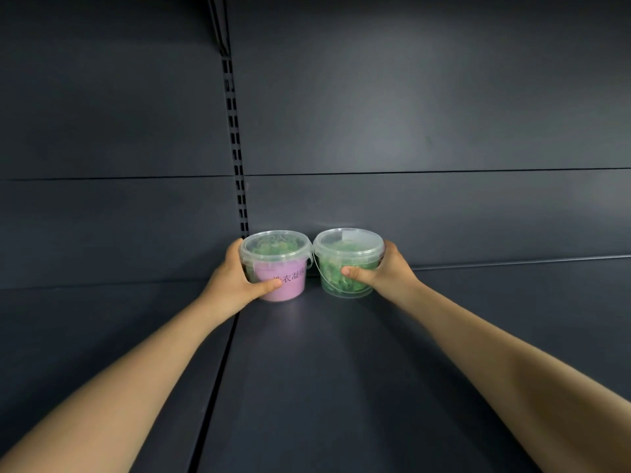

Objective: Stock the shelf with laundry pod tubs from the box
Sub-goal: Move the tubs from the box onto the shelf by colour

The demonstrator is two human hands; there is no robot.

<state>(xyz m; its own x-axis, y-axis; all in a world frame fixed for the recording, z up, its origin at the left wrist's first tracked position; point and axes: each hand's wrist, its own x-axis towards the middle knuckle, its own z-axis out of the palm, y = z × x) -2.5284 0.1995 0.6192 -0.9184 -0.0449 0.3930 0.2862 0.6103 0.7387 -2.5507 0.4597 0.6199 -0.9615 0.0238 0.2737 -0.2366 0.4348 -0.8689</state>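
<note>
While both tubs sit at the back of the shelf [341, 370], placing is nearly done: our left hand [235, 281] grips the pink-labelled tub [278, 268], our right hand [386, 271] the green tub [345, 264], lids touching. Next, we judge, release and withdraw without tipping either.

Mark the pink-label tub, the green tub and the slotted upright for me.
pink-label tub [291, 287]: head view, pink label.
green tub [348, 245]: head view, clear lid.
slotted upright [235, 138]: head view, mid strip.

The pink tub [280, 279] and green tub [345, 259] stand at the back panel [426, 216]; shelf floor [341, 370] open around them
</note>
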